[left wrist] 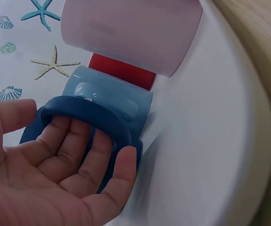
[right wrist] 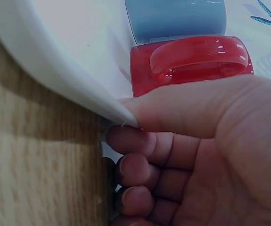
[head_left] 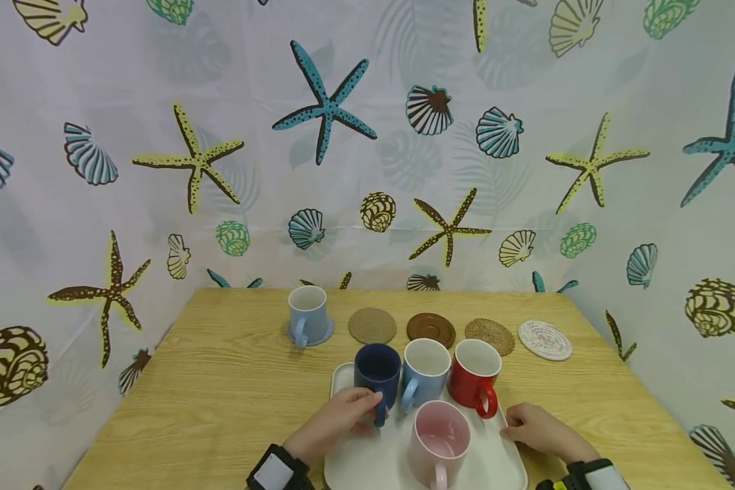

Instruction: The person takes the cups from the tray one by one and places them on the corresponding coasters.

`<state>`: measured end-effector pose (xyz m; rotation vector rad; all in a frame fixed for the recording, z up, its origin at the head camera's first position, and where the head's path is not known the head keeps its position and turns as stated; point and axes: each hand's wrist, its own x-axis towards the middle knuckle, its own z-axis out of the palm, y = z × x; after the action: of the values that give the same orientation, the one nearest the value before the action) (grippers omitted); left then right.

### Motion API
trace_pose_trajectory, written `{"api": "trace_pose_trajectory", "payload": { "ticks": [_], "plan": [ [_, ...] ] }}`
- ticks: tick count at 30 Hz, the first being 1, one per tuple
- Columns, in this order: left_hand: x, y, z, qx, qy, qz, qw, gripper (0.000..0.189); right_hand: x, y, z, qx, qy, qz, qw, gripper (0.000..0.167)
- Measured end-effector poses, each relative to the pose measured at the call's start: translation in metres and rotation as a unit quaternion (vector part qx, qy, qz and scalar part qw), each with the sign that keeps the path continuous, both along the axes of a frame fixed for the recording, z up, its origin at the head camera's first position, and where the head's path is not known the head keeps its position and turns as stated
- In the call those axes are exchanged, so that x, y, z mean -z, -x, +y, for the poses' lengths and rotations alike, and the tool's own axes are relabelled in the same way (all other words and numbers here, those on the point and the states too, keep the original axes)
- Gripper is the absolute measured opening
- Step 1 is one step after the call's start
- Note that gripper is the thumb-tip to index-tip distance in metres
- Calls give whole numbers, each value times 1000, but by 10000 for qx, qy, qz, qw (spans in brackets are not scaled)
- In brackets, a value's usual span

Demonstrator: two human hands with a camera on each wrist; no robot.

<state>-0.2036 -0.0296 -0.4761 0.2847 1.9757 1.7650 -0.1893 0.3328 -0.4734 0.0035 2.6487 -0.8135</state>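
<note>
A dark blue mug (head_left: 377, 367) stands at the back left of a white tray (head_left: 367, 463). My left hand (head_left: 346, 415) has its fingers hooked through that mug's handle (left wrist: 86, 110), seen close in the left wrist view. At the tray's right edge, my right hand (head_left: 535, 429) pinches the rim between thumb and forefinger (right wrist: 130, 140). A light blue mug (head_left: 427, 371) and a red mug (head_left: 473, 374) sit beside the dark blue one, and a pink mug (head_left: 439, 439) is nearer the front of the tray.
Behind the tray, another light blue mug (head_left: 307, 313) rests on a blue coaster (head_left: 326, 331). To its right runs a row of coasters: beige (head_left: 372, 325), brown (head_left: 431, 330), woven tan (head_left: 490, 335) and white patterned (head_left: 544, 339). A patterned cloth (head_left: 343, 184) hangs around the wooden table (head_left: 220, 401).
</note>
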Motion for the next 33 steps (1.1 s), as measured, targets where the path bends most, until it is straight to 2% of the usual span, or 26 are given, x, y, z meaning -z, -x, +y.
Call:
{"api": "trace_pose_trajectory", "payload": {
  "ticks": [4, 7, 13, 16, 20, 23, 26, 29, 33],
  "plan": [
    [0, -2, -10, -38, -37, -257, 9997, 44, 1, 0, 1, 13, -4, -3, 10000, 22],
    [-1, -3, -13, -134, -166, -300, 9993, 42, 1, 1, 2, 0, 3, -1, 10000, 22],
    [-4, -10, -12, -713, -30, 193, 9973, 38, 0, 1, 3, -116, 101, 16, 9999, 23],
    [-5, -11, -11, -1116, -30, 359, 9931, 40, 1, 0, 2, -99, 90, 24, 9999, 23],
    [-11, -8, -10, -1488, -102, 589, 9871, 39, 2, 0, 2, -34, 28, 29, 10000, 22],
    [-19, -2, -8, -1640, -140, 778, 9833, 38, 2, 0, 2, -30, 45, 48, 10000, 23],
    [-27, 10, -5, -1782, -138, 992, 9789, 38, 2, 0, 3, -61, 86, 66, 9999, 23],
    [-33, 25, 1, -1945, -64, 1160, 9740, 39, 3, 0, 4, -98, 98, 86, 9999, 24],
    [-33, 51, 9, -2166, -20, 1329, 9672, 40, 2, 0, 4, -177, 149, 73, 9997, 25]
  ]
}}
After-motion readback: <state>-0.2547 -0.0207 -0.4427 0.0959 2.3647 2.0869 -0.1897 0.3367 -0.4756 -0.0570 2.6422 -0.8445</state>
